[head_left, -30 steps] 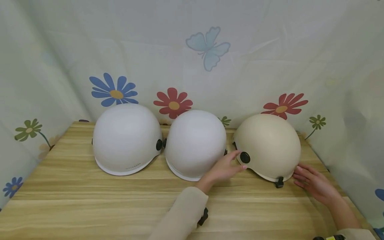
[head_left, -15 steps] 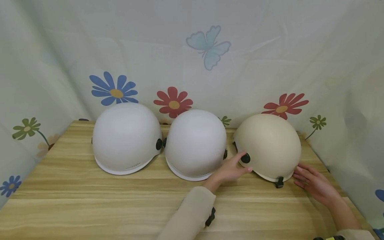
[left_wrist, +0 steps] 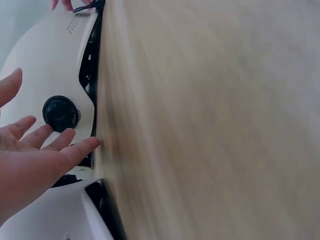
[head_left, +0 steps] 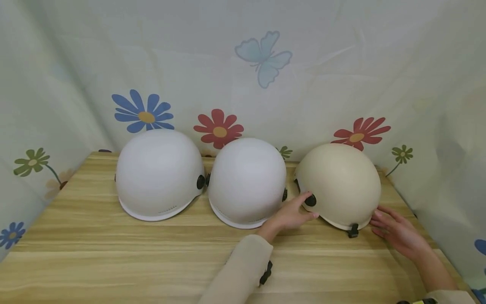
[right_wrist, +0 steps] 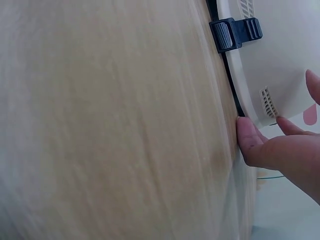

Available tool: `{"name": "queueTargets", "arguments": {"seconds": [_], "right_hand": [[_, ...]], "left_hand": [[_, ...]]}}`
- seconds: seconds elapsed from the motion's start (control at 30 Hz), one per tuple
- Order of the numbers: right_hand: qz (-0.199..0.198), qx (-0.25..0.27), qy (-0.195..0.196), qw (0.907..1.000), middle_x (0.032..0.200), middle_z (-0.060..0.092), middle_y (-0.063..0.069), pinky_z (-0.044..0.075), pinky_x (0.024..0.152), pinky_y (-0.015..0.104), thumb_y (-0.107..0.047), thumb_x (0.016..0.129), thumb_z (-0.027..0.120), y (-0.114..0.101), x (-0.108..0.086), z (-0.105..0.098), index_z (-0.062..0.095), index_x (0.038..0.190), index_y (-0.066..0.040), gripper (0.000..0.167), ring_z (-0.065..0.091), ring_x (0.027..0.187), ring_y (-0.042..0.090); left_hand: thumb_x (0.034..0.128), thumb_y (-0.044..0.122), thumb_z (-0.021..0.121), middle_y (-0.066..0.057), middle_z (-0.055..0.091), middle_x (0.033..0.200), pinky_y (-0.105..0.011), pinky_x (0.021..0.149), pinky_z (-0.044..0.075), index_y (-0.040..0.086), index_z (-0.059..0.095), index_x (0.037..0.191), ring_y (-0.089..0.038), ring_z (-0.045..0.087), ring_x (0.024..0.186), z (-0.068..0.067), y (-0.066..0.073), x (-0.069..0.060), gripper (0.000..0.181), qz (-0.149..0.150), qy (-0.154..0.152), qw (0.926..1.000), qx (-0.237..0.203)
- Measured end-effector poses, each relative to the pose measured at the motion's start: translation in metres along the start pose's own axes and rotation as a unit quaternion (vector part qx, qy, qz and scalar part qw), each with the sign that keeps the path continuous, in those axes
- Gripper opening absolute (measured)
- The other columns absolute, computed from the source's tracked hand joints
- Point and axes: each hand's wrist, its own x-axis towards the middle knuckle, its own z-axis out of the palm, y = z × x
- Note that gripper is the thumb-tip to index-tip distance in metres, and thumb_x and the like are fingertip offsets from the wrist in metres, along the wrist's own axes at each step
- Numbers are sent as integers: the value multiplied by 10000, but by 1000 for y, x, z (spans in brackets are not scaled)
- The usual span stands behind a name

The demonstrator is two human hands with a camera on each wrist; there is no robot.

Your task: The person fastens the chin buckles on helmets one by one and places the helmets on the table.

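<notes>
A beige helmet sits on the wooden table at the right, dome up, with a round black disc on its side and a black clip at its lower rim. My left hand has its fingers spread at the disc side; in the left wrist view the fingers lie by the disc, contact unclear. At the helmet's right lower edge rests my right hand, fingers extended. The right wrist view has its fingertips touching the rim near a small vent.
Two white helmets stand left of the beige one, the far left one and the middle one, side by side and close together. Behind the wooden table hangs a pale curtain with flowers and a butterfly. My left forearm crosses the table's front.
My left hand has moved slightly right, closer to the beige helmet, its fingers now overlapping the disc's edge. The right hand and the helmets look unmoved.
</notes>
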Motion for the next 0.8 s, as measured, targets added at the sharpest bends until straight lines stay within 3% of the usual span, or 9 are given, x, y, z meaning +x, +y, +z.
{"name": "queueTargets", "arguments": {"seconds": [0.27,0.5,0.7,0.8], "right_hand": [[-110,411,-410,9983,1052,596,15,483,809,303,-10,981,340,1,0,-1,494,1160,-226,320,583,963,163],[-479,769,-691,9935,1062,622,70,488,821,322,79,957,314,-1,-3,5,450,1207,-175,381,600,973,213],[-1138,986,-437,9876,1034,575,104,496,805,302,148,928,308,-18,-6,20,494,1229,-117,442,609,929,232],[-1423,1030,-323,9839,1047,556,119,499,790,302,169,915,313,-27,-6,29,491,1244,-74,446,603,911,234]], "left_hand": [[879,379,592,57,310,1442,-346,1045,272,264,288,1433,-143,279,1312,-8,6,-6,643,-54,-108,9998,164],[887,416,562,62,289,1451,-352,1040,282,264,250,1445,-152,284,1310,-16,8,-13,657,244,-186,9991,276],[882,395,581,-7,335,1434,-326,996,340,250,238,1443,-182,369,1264,-22,11,-18,674,500,-163,9986,-93],[885,382,581,-12,309,1449,-332,991,344,242,213,1451,-211,374,1262,-26,13,-20,689,614,-206,9979,-47]]}}
